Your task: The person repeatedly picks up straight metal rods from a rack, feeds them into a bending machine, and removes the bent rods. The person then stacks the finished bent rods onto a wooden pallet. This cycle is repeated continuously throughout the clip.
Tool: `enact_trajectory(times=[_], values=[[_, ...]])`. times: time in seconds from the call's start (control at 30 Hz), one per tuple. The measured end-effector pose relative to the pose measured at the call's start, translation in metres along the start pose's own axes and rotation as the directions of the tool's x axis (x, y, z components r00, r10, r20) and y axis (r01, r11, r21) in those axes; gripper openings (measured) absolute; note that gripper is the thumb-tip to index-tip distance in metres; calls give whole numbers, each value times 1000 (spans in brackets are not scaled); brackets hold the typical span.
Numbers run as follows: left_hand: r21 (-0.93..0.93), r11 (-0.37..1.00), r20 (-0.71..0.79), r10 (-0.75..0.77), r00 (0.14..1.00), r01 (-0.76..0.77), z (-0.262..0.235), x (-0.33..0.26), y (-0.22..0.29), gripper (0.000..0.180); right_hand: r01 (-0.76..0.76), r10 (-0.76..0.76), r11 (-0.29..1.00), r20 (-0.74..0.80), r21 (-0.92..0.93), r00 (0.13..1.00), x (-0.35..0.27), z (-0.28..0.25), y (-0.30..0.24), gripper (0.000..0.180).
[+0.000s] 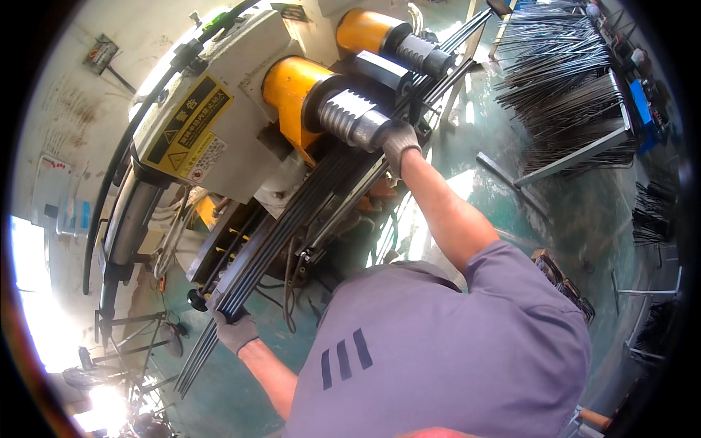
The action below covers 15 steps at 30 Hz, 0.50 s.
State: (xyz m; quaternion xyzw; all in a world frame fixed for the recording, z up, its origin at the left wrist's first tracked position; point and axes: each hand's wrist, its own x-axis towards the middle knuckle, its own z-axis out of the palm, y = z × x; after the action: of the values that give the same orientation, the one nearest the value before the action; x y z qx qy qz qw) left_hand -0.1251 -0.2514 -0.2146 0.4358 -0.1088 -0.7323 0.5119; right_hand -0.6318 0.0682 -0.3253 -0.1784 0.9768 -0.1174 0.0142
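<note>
Several long dark metal rods (274,228) lie side by side, slanting from the lower left up across the machine (241,150). At their lower left end my left hand (235,330), in a grey work glove, is closed around the rods. My right hand (400,144), gloved the same way, is up at the end of a ribbed silver cylinder (349,115) that comes out of an orange housing (292,91). Its fingers are mostly hidden, so whether it grips the cylinder or rods beside it does not show.
A second orange housing (365,33) with a ribbed cylinder stands farther along the machine. A yellow-and-black warning label (191,130) is on the machine's side. Large stacks of rods (558,73) lie in a rack at upper right. A thick black hose (120,157) curves at left.
</note>
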Motion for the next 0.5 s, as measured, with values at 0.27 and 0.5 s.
enact_trajectory(times=[0.27, 0.5], values=[[41, 998, 87, -41, 995, 38, 20, -16, -49, 31, -265, 292, 872, -4, 412, 956, -10, -27, -29, 22], [14, 997, 165, -76, 983, 75, 21, -24, -43, 36, -287, 379, 30, 255, 957, 889, -61, -68, -24, 33]])
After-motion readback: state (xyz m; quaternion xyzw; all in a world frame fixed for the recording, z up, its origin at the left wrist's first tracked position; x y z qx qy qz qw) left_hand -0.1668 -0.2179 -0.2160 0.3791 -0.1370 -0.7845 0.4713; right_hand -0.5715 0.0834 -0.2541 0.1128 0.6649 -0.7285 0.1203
